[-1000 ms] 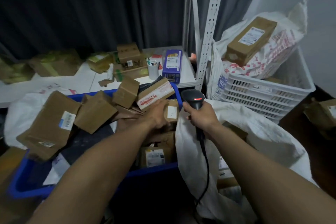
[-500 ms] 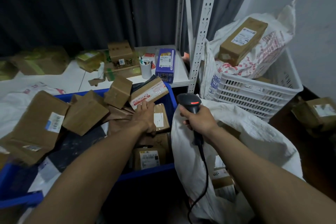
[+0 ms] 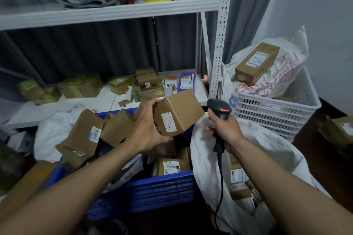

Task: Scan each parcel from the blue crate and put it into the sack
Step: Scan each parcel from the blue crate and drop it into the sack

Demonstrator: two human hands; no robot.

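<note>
Hands grip two things: left hand (image 3: pixel 147 129) one parcel (image 3: pixel 180 110), right hand (image 3: pixel 226 129) one scanner (image 3: pixel 219 108).

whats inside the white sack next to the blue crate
A few brown parcels with white labels show through the open mouth of the white sack. Anything deeper is covered by the sack's folds and the right forearm.

A parcel sorting room: metal shelving (image 3: pixel 219 30), piled cardboard parcels (image 3: pixel 82 135), crates (image 3: pixel 275 112).

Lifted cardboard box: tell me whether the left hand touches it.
Touching. Head view: the left hand grips the cardboard box, fingers over its top edge, thumb beneath.
</note>
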